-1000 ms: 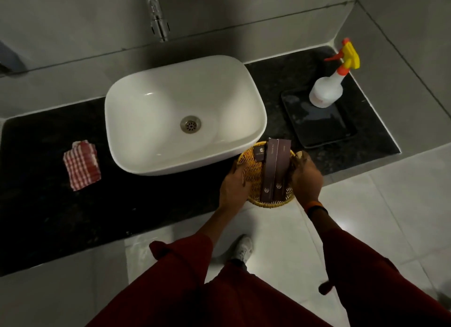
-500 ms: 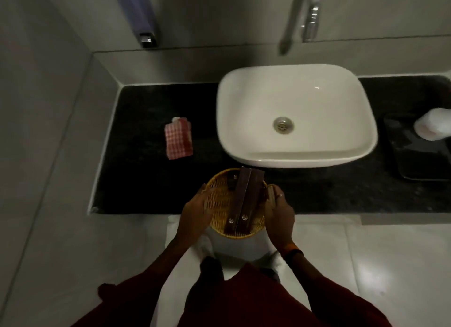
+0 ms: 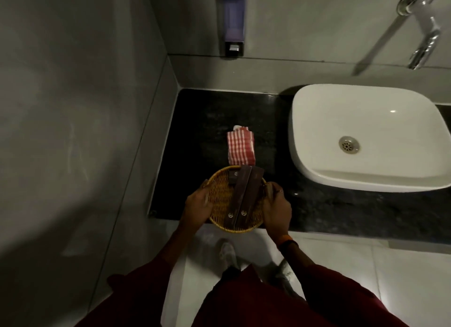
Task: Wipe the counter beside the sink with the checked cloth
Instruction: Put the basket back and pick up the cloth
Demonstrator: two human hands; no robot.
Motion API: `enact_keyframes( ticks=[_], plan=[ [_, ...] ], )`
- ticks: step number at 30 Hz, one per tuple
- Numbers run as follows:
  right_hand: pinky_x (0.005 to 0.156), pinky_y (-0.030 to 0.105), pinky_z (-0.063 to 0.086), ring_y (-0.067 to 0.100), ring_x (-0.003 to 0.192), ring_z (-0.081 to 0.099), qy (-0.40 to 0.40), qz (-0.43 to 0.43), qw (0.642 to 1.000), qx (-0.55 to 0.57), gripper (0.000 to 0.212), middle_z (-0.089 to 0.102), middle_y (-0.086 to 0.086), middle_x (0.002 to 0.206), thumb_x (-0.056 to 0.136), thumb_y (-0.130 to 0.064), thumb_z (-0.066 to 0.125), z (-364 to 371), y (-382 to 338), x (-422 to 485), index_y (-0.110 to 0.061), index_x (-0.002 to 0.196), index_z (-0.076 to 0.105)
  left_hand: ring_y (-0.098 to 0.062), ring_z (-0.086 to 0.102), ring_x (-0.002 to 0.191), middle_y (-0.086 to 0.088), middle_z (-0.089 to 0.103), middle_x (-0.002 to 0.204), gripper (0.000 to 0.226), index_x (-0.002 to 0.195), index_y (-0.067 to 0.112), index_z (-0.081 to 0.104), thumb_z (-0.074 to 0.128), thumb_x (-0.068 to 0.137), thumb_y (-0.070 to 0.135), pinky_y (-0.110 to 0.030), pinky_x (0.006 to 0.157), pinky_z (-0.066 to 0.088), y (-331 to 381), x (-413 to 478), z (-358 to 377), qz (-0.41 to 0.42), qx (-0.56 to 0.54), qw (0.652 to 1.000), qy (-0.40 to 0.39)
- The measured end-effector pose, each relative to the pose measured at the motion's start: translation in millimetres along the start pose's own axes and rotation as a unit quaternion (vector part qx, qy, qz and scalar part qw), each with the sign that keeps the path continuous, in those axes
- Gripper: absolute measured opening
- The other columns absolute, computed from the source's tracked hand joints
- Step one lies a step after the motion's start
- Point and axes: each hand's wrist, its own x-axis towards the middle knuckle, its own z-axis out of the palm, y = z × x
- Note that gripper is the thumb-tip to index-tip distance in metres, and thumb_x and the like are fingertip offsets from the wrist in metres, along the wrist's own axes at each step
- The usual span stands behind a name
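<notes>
Both hands, left [image 3: 196,208] and right [image 3: 277,210], grip the rim of a round woven basket [image 3: 220,199] at the front edge of the dark speckled surface [image 3: 202,112]; two long brown boxes [image 3: 244,196] lie in it. Just beyond, the folded red-and-white checked cloth [image 3: 241,147] lies flat, bare stone on either side. The smooth white sink [image 3: 366,136] sits to the right, well apart.

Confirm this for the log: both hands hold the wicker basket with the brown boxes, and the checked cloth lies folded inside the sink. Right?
Not quite. The head view shows the checked cloth folded on the black counter, left of the sink, not inside it. The rest stands: the left hand and right hand hold the wicker basket with the brown boxes.
</notes>
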Motion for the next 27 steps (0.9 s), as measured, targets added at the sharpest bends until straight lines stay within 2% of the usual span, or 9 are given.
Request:
enact_keyframes(
  ticks=[3, 6, 10, 13, 18, 20, 22, 25, 27],
  plan=[
    [0.077, 0.031, 0.044, 0.035, 0.09, 0.07, 0.026, -0.006, 0.999, -0.024, 0.038, 0.074, 0.015, 0.102, 0.096, -0.025, 0.051, -1.9, 0.4, -0.5, -0.012, 0.132, 0.056, -0.027, 0.048, 0.14, -0.007, 0.045, 0.156, 0.054, 0.14, 0.018, 0.056, 0.06, 0.089, 0.0, -0.033, 0.112, 0.042, -1.0, 0.8, 3.4, 0.012, 0.004, 1.0, -0.001],
    [0.074, 0.034, 0.044, 0.039, 0.087, 0.07, 0.051, 0.023, 0.997, -0.048, 0.033, 0.073, 0.017, 0.096, 0.097, -0.018, 0.056, -7.9, 2.4, 3.6, -0.013, 0.129, 0.056, -0.03, 0.043, 0.143, -0.011, 0.039, 0.159, 0.055, 0.141, 0.018, 0.054, 0.061, 0.089, 0.0, -0.032, 0.113, 0.039, 1.9, -2.0, 10.3, 0.038, 0.009, 0.999, -0.013],
    [0.076, 0.038, 0.05, 0.037, 0.085, 0.071, 0.063, 0.036, 0.994, -0.082, 0.033, 0.074, 0.014, 0.092, 0.093, -0.018, 0.061, -12.7, 3.5, 6.0, -0.017, 0.126, 0.057, -0.03, 0.034, 0.149, -0.011, 0.028, 0.164, 0.052, 0.142, 0.018, 0.053, 0.064, 0.092, 0.007, -0.039, 0.116, 0.04, 5.1, -2.2, 13.7, 0.048, 0.008, 0.999, -0.008],
    [0.086, 0.04, 0.054, 0.028, 0.097, 0.07, 0.095, 0.04, 0.991, -0.083, 0.042, 0.073, 0.007, 0.104, 0.091, -0.029, 0.063, -13.5, -1.3, 6.9, -0.022, 0.131, 0.055, -0.03, 0.033, 0.148, -0.012, 0.028, 0.163, 0.045, 0.135, 0.015, 0.061, 0.069, 0.091, 0.015, -0.039, 0.113, 0.042, 7.1, 2.1, 10.7, 0.071, 0.0, 0.997, 0.026],
    [0.094, 0.036, 0.048, 0.023, 0.114, 0.062, 0.139, -0.092, 0.983, -0.083, 0.033, 0.07, 0.004, 0.118, 0.09, -0.02, 0.067, -8.4, -29.5, 37.0, -0.019, 0.122, 0.064, -0.026, 0.039, 0.144, -0.009, 0.042, 0.156, 0.043, 0.136, 0.017, 0.059, 0.067, 0.093, 0.022, -0.041, 0.116, 0.038, 26.6, 41.3, 2.4, 0.081, -0.012, 0.993, 0.087],
    [0.096, 0.04, 0.049, 0.025, 0.112, 0.063, 0.114, -0.142, 0.979, -0.089, 0.028, 0.07, 0.007, 0.118, 0.091, -0.015, 0.065, -3.2, -48.0, 61.0, -0.016, 0.12, 0.065, -0.025, 0.039, 0.144, -0.008, 0.04, 0.156, 0.046, 0.14, 0.019, 0.054, 0.063, 0.096, 0.023, -0.045, 0.118, 0.04, 38.8, 68.9, 0.6, 0.063, -0.018, 0.994, 0.086],
    [0.094, 0.043, 0.052, 0.029, 0.109, 0.065, 0.059, -0.149, 0.984, -0.082, 0.026, 0.069, 0.011, 0.118, 0.094, -0.013, 0.063, 3.7, -65.8, 87.4, -0.012, 0.119, 0.066, -0.026, 0.042, 0.141, -0.009, 0.039, 0.155, 0.049, 0.144, 0.021, 0.049, 0.061, 0.097, 0.022, -0.048, 0.115, 0.043, 52.4, 98.2, 0.8, 0.042, -0.025, 0.996, 0.07],
    [0.094, 0.046, 0.055, 0.032, 0.108, 0.066, -0.042, -0.126, 0.986, -0.099, 0.026, 0.069, 0.015, 0.119, 0.098, -0.02, 0.06, 19.0, -84.1, 126.5, -0.009, 0.122, 0.065, -0.03, 0.045, 0.138, -0.013, 0.041, 0.153, 0.056, 0.148, 0.021, 0.042, 0.062, 0.096, 0.021, -0.049, 0.113, 0.045, 70.5, 135.7, 3.9, 0.01, -0.035, 0.998, 0.046],
    [0.1, 0.048, 0.052, 0.034, 0.115, 0.065, -0.116, -0.08, 0.981, -0.135, 0.036, 0.067, 0.017, 0.127, 0.102, -0.027, 0.055, 31.6, -89.2, 149.7, -0.007, 0.131, 0.059, -0.03, 0.044, 0.139, -0.015, 0.043, 0.152, 0.057, 0.149, 0.016, 0.043, 0.063, 0.095, 0.016, -0.049, 0.114, 0.044, 76.7, 152.0, 7.5, 0.009, -0.055, 0.998, 0.027]
  ],
)
